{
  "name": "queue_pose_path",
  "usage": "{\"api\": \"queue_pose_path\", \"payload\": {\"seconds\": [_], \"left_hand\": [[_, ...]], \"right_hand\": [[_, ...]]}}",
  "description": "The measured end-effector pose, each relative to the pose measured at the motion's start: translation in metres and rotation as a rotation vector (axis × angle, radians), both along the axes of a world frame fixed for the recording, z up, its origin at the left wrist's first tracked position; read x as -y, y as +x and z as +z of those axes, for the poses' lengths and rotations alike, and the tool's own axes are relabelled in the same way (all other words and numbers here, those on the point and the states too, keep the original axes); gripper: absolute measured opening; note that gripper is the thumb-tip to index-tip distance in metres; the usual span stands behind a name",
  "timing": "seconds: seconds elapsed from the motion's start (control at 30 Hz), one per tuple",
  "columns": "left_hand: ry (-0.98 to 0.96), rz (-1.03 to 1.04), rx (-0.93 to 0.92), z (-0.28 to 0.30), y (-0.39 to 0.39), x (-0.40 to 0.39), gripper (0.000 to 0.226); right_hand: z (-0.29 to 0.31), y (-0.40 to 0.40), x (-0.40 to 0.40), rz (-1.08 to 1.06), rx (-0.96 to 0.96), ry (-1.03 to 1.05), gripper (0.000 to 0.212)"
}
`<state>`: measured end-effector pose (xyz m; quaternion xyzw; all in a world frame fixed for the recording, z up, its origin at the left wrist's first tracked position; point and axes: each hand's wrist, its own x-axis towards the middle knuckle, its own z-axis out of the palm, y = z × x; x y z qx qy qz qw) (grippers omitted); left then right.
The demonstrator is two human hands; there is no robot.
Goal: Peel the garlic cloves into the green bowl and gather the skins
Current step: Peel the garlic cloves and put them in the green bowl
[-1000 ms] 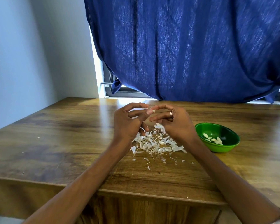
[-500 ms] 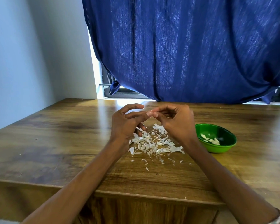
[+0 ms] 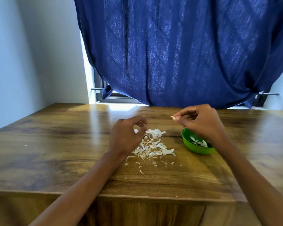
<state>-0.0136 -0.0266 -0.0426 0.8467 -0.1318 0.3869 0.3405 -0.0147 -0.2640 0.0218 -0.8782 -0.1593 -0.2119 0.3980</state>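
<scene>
A small pale garlic clove (image 3: 173, 117) is pinched between thumb and fingertips of the right hand (image 3: 201, 122), which is held above the far rim of the green bowl (image 3: 196, 150); the remaining fingers are curled in. The bowl is a shallow, glossy green dish at centre-right of the wooden table (image 3: 55, 144), and peeled white cloves (image 3: 198, 141) are seen lying inside it, partly hidden by the right wrist. The garlic skins (image 3: 151, 146) are spread as a loose pile of thin, papery white flakes and strands approx. at table centre, just left of the bowl, w/ small stray scraps scattered on the near side. The left hand (image 3: 127, 136) is held over the left edge of the pile, fingers curled, and a small white skin fragment (image 3: 136, 131) appears to be pinched at its fingertips; the grip is blurred, so contact is not certain. The two hands are apart, w/ the far part of the pile between them. A dark blue curtain (image 3: 178, 54) is hung beyond the table. No brand, label or legible writing is visible.
</scene>
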Motion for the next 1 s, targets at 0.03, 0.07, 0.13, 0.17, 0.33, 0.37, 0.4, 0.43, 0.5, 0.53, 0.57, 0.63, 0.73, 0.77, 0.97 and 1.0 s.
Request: {"api": "queue_pose_path", "payload": {"seconds": [0.03,0.07,0.13,0.17,0.33,0.37,0.4,0.43,0.5,0.53,0.57,0.63,0.73,0.77,0.97,1.0], "left_hand": [[-0.011,-0.008,0.002,0.000,0.001,0.001,0.011],[-0.016,-0.015,0.004,0.001,0.001,0.001,0.013],[-0.007,-0.024,0.000,0.001,0.000,0.002,0.019],[-0.001,-0.026,-0.006,0.002,0.000,0.002,0.023],[-0.067,-0.101,-0.098,0.002,-0.002,0.000,0.017],[-0.077,-0.119,-0.105,0.002,-0.002,0.000,0.012],[-0.081,-0.142,-0.107,0.002,-0.004,0.000,0.006],[-0.084,-0.152,-0.102,0.003,-0.006,0.001,0.010],[-0.081,-0.147,-0.084,0.004,-0.009,0.002,0.028],[-0.086,-0.140,-0.077,0.004,-0.009,0.001,0.034],[-0.093,-0.132,-0.076,0.004,-0.008,0.000,0.037],[-0.095,-0.110,-0.067,0.003,-0.005,-0.001,0.034],[-0.095,-0.065,-0.021,0.002,-0.003,-0.002,0.025],[-0.093,-0.048,-0.002,0.003,-0.002,-0.003,0.023],[0.008,-0.017,-0.058,0.000,0.003,-0.009,0.034],[0.016,-0.024,-0.067,0.000,0.003,-0.008,0.035]], "right_hand": [[0.003,-0.001,0.016,-0.053,-0.007,-0.056,0.010],[0.005,-0.002,0.030,-0.101,-0.025,-0.105,0.010],[0.003,-0.004,0.051,-0.178,-0.084,-0.213,0.013],[0.001,-0.005,0.057,-0.200,-0.115,-0.261,0.016],[-0.006,-0.007,0.058,-0.202,-0.162,-0.346,0.024],[-0.004,-0.007,0.057,-0.204,-0.152,-0.350,0.023],[-0.002,-0.007,0.056,-0.207,-0.142,-0.349,0.021],[0.001,-0.008,0.054,-0.208,-0.133,-0.343,0.019],[0.006,-0.010,0.051,-0.198,-0.116,-0.324,0.019],[0.009,-0.011,0.049,-0.190,-0.106,-0.313,0.020],[0.010,-0.012,0.046,-0.181,-0.094,-0.303,0.022],[0.012,-0.014,0.038,-0.146,-0.075,-0.285,0.026],[0.009,-0.017,0.016,-0.064,-0.069,-0.262,0.026],[0.006,-0.017,0.006,-0.029,-0.084,-0.267,0.024],[-0.018,-0.011,-0.045,0.070,-0.145,-0.452,0.020],[-0.022,-0.011,-0.051,0.071,-0.148,-0.453,0.019]]}}
